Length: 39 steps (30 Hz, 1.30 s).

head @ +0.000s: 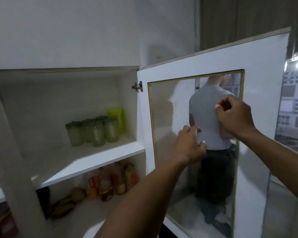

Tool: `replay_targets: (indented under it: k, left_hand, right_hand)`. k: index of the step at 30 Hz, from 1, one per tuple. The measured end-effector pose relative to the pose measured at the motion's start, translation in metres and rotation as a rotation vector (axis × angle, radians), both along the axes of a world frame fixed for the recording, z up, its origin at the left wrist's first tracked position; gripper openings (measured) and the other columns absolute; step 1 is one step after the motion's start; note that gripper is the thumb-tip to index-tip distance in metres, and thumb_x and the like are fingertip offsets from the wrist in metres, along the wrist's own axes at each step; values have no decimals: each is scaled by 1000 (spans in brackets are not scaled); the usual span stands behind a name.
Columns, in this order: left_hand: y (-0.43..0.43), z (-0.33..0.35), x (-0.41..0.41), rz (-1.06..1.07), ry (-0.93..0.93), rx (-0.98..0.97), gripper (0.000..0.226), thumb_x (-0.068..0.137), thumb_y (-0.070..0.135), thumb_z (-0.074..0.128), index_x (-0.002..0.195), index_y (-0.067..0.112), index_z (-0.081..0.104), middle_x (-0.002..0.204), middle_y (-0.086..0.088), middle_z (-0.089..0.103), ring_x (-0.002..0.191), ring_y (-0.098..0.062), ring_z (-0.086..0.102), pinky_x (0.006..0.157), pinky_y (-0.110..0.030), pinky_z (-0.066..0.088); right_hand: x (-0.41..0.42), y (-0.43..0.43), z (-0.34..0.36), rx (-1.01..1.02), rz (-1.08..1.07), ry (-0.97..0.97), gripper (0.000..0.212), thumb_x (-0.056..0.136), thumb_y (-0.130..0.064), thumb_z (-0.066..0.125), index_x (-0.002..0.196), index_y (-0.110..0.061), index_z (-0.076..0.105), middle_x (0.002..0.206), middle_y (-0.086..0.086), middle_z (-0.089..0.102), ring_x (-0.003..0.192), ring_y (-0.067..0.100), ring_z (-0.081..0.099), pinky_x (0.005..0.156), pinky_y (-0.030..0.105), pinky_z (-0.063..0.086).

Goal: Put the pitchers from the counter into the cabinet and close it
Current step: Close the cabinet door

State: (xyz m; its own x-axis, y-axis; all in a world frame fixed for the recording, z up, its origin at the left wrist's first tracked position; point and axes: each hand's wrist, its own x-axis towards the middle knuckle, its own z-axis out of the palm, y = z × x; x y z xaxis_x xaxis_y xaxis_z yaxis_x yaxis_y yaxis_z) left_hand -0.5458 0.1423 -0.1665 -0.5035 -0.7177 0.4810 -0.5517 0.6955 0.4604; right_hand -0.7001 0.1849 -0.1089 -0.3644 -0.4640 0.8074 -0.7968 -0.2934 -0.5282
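Observation:
The white cabinet (86, 157) stands open. On its upper shelf, at the back right, several pale green containers with green lids (93, 133) stand close together, and a yellow-green pitcher (118, 117) is behind them. The cabinet door (263, 79) is swung wide to the right; its glass pane reflects a person. My left hand (187, 145) is raised in front of the pane's lower left with fingers curled and nothing in it. Higher and to the right, my right hand (234, 115) is also curled and holds nothing. The counter is out of view.
The lower shelf holds several bottles with orange labels (110, 184) and dark packets (62, 206). A metal hinge (138, 86) sits at the door's top left. Patterned wall tiles (294, 103) show beyond the door on the right.

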Motion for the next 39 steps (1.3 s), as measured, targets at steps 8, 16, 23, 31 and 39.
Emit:
replay_targets:
  k: [8,16,23,31,39]
  left_hand:
    - [50,7,-105,1,-54,-239,68,89,39,64,148,21,35,155,-3,35,139,-30,39,112,-52,42]
    - [86,1,-145,1,-98,-289,83,91,35,65,157,26,15,170,-5,6,154,-32,20,118,-48,36]
    - [100,5,-109,133,66,-485,70,90,53,58,145,18,32,141,-11,42,116,-28,52,93,-42,53]
    - [120,3,7,239,266,-721,51,86,34,65,122,10,39,107,-12,51,85,-21,51,66,-37,50]
    - [134,9,162,531,-12,-796,57,85,34,62,129,3,43,115,-20,58,96,-29,57,78,-43,53]
  right_hand:
    - [-79,49,17,-351,-205,-139,24,86,-24,55,103,-8,55,106,15,55,98,28,54,81,40,47]
    - [-109,65,17,-133,320,-580,34,102,-30,41,97,-2,61,88,15,65,78,18,61,66,30,51]
    - [-82,80,20,-28,549,-640,44,101,-42,39,79,-13,65,72,0,69,66,15,66,62,31,51]
    - [29,85,24,-10,866,-360,26,97,-20,53,79,-10,69,72,8,75,67,25,73,56,39,59]
    - [169,56,-7,-234,864,38,24,88,-25,55,108,-13,63,103,2,64,92,13,63,71,39,59]
